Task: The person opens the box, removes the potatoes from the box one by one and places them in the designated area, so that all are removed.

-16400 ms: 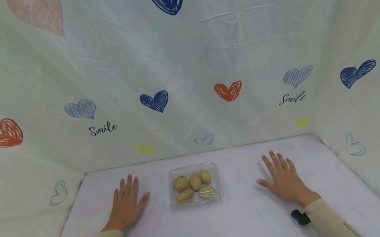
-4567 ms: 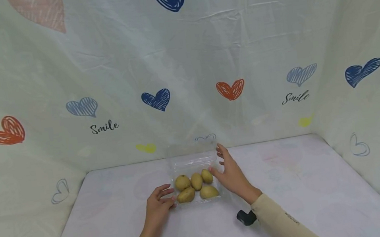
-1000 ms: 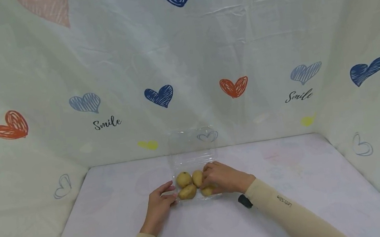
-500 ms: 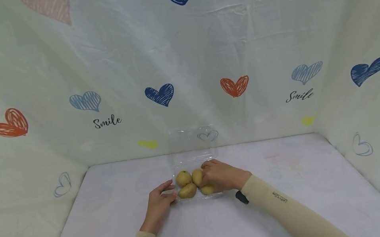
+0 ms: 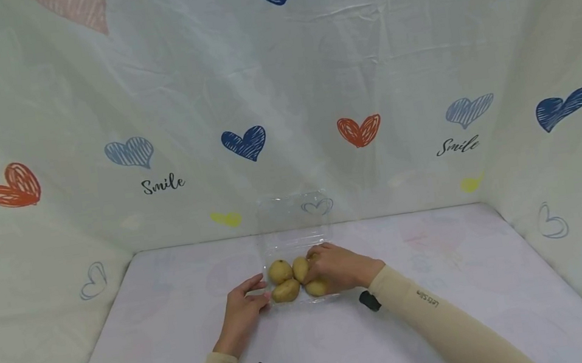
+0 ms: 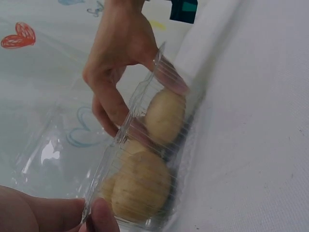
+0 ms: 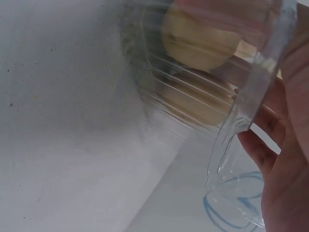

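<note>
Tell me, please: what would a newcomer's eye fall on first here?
Probably the yellow-brown, rounded potatoes in an open, clear plastic box, towards the back of the white table. The right hand curls around one inside, while the left hand pinches the box's left rim. Behind, scribbled red and blue hearts stand out on the pale sheet.

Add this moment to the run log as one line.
left hand: pinches box | right hand: fingers around potato in box | lid: open, raised at back | other potatoes: in box

Left grip [image 6: 48,214] pinches clear container [image 6: 120,136] holding potatoes [image 6: 142,184].
</note>
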`<state>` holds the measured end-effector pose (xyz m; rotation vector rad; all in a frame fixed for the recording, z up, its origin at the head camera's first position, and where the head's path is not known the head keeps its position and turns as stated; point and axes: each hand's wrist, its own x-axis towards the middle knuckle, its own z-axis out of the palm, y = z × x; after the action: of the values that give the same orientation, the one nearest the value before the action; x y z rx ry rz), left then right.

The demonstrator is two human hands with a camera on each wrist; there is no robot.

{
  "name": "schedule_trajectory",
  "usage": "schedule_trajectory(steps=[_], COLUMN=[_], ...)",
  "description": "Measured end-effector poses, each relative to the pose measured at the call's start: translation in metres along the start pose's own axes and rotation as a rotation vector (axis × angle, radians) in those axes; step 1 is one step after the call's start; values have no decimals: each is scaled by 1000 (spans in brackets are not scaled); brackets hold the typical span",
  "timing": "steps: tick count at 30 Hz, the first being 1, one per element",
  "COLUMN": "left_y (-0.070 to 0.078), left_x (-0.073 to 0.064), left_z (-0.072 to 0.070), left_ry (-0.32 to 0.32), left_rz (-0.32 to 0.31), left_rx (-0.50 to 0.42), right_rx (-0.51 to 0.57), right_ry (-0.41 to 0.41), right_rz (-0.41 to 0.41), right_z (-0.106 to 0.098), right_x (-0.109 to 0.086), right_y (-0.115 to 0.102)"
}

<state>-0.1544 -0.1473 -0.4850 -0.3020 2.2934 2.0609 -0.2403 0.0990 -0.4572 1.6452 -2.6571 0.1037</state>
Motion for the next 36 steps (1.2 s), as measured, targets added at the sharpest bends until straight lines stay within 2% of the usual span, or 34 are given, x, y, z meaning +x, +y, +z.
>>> schedule_trajectory(steps=[10,22,28,36], left_y=[-3,-2,-3,-4], left_x=[2,-1,0,0], left_z=[0,-1,0,-1], left_ry=[2,-1,-2,-4], left_rz=[-8,-11,-2,-2], left_rx=[-15,-9,-5,-7], right_rx=[37,50,-2,-32], right_ry=[-2,73,136,246], right_rz=[34,59,73,92], right_z=[-1,-13,-10,-17], right_x=[-2,-11,-21,-37], right_y=[4,5,5,8])
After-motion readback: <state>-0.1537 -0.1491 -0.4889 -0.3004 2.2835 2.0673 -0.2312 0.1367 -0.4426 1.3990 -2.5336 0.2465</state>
